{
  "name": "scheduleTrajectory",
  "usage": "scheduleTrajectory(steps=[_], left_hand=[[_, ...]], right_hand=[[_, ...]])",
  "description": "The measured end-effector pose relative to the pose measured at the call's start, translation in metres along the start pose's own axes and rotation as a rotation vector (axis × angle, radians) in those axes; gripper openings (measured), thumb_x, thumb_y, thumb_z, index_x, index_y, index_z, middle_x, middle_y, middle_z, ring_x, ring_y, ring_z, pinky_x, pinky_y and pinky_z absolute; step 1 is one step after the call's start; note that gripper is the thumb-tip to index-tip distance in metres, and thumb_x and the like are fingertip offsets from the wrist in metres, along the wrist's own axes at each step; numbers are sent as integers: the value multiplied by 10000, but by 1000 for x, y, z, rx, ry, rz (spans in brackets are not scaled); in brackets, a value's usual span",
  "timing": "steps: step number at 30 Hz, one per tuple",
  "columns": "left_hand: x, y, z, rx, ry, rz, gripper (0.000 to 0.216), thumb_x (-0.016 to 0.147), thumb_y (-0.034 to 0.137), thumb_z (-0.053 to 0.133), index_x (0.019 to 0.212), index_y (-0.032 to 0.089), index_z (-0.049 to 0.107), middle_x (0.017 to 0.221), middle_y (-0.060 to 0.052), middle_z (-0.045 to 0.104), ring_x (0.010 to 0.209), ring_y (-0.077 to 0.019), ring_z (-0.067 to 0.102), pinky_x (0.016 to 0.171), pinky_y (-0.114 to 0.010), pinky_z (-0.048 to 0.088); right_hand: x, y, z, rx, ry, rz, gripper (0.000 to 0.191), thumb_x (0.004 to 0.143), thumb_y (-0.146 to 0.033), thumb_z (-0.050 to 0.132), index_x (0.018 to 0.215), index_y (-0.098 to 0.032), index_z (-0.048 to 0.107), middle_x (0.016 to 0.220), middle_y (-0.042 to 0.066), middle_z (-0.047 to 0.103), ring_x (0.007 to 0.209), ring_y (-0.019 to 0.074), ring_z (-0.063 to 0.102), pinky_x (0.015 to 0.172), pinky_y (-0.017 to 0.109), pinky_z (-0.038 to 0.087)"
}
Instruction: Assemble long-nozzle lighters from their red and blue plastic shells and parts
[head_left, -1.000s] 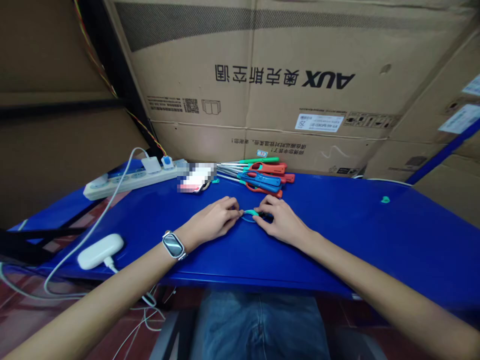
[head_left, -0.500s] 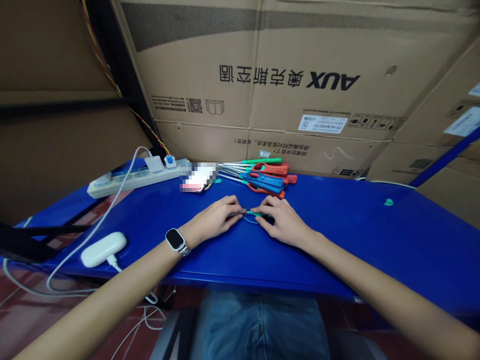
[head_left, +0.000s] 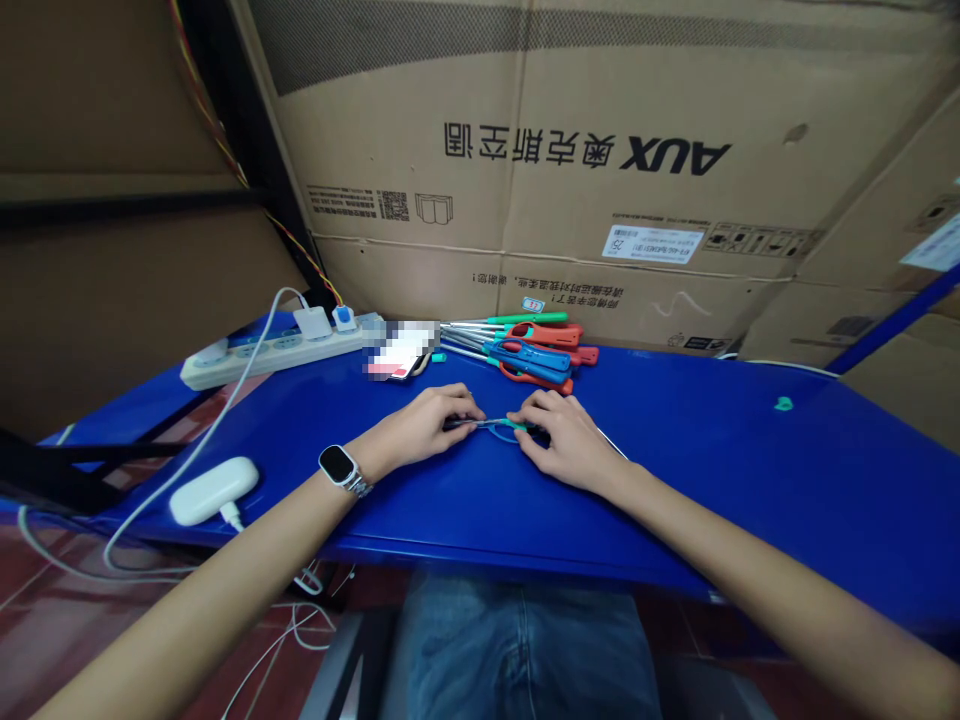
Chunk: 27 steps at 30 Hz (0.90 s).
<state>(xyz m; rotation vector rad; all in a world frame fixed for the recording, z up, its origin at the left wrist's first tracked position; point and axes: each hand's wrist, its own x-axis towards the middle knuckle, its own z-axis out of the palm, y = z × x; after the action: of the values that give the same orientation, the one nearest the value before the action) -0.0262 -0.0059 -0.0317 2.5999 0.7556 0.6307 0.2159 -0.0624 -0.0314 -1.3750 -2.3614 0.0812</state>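
Between my hands, just above or on the blue table, is a long-necked lighter (head_left: 505,432) with a metal tube, a green collar and a blue loop. My left hand (head_left: 435,425), a watch on its wrist, pinches the metal tube. The fingers of my right hand (head_left: 556,435) close round the green collar and handle, hiding most of the handle. From behind the right wrist a thin pale rod (head_left: 613,444) sticks out; its other end is hidden. Beyond my hands lies a pile of similar lighters (head_left: 529,360) with red, blue and green handles, tubes pointing left.
A blurred-out phone (head_left: 401,352) lies left of the pile. A power strip (head_left: 285,350) with plugs and a white charging case (head_left: 215,490) on a cable occupy the left side. A small green piece (head_left: 783,404) lies far right on the table (head_left: 720,500). Cardboard (head_left: 570,90) stands behind.
My left hand has slid slightly left along the lighter, baring more of the metal tube. The thin pale rod behind my right wrist now shows. The view has shifted slightly.
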Motion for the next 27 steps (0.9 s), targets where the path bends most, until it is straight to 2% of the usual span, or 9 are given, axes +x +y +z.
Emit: scheduleTrajectory(steps=[6, 11, 15, 18, 23, 27], left_hand=[[-1, 3, -3, 1, -14, 15, 242, 938, 173, 522, 1075, 160, 721, 983, -74, 619, 844, -160, 622, 793, -279, 505], [-1, 7, -3, 88, -25, 35, 243, 972, 209, 497, 966, 158, 735, 946, -70, 602, 817, -157, 611, 786, -285, 499], [0, 5, 0, 9, 30, -22, 202, 947, 197, 545, 1064, 168, 706, 947, -57, 614, 797, -147, 618, 759, -272, 511], [1, 2, 2, -57, 58, -40, 177, 940, 228, 571, 1013, 166, 720, 941, -56, 623, 783, -145, 623, 755, -277, 518], [0, 0, 5, -10, 70, 28, 227, 967, 257, 541, 916, 160, 739, 953, -74, 624, 819, -158, 627, 803, -303, 518], [-1, 1, 3, 58, 29, 84, 266, 989, 238, 491, 919, 153, 733, 994, -93, 626, 867, -171, 631, 828, -311, 516]], right_hand=[[0, 1, 2, -2, 13, 0, 215, 928, -280, 562, 1072, -217, 708, 1047, 63, 664, 973, 211, 576, 849, 374, 388], [-1, 1, 2, 0, 15, 1, 220, 935, -292, 552, 1073, -218, 707, 1056, 69, 663, 975, 213, 576, 858, 379, 385], [-1, 1, 2, 9, 15, 10, 218, 931, -290, 557, 1072, -224, 709, 1050, 69, 661, 977, 215, 574, 854, 376, 384], [-1, 1, 2, 17, 14, 17, 214, 928, -285, 562, 1074, -226, 707, 1048, 68, 659, 980, 215, 576, 850, 375, 385], [-1, 1, 0, 27, 10, 14, 207, 924, -290, 567, 1061, -221, 706, 1043, 67, 662, 966, 218, 577, 842, 381, 393], [-1, 2, 0, 27, 10, 9, 206, 924, -291, 570, 1058, -219, 707, 1048, 66, 664, 966, 218, 577, 848, 381, 397]])
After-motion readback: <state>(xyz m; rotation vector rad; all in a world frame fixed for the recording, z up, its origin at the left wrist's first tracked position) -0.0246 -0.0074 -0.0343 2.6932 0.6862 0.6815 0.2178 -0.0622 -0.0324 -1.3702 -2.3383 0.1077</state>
